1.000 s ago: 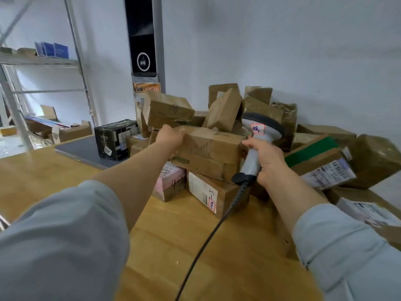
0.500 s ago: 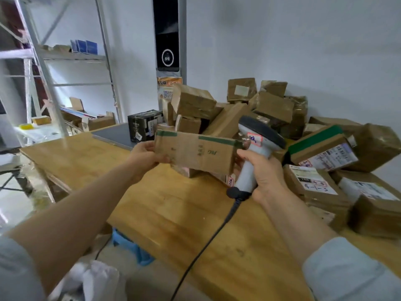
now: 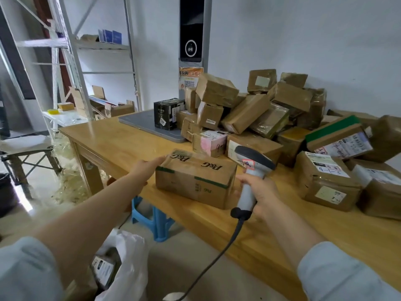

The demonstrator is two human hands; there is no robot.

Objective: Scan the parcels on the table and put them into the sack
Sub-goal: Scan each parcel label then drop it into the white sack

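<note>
Near the front edge of the wooden table (image 3: pixel 121 140), a P&G carton (image 3: pixel 195 181) lies with its long axis running left to right between the person's hands. The left hand (image 3: pixel 145 168), fingers straight, touches its left end. The right hand (image 3: pixel 260 192) grips a corded barcode scanner (image 3: pixel 251 166) beside its right end. A white sack (image 3: pixel 130 268) sits on the floor beneath the left arm, which looks the likelier carrier.

I see metal shelving (image 3: pixel 102 46) far left, a black wall panel (image 3: pixel 192 29) far centre, a blue stool (image 3: pixel 161 224) on the near floor.
</note>
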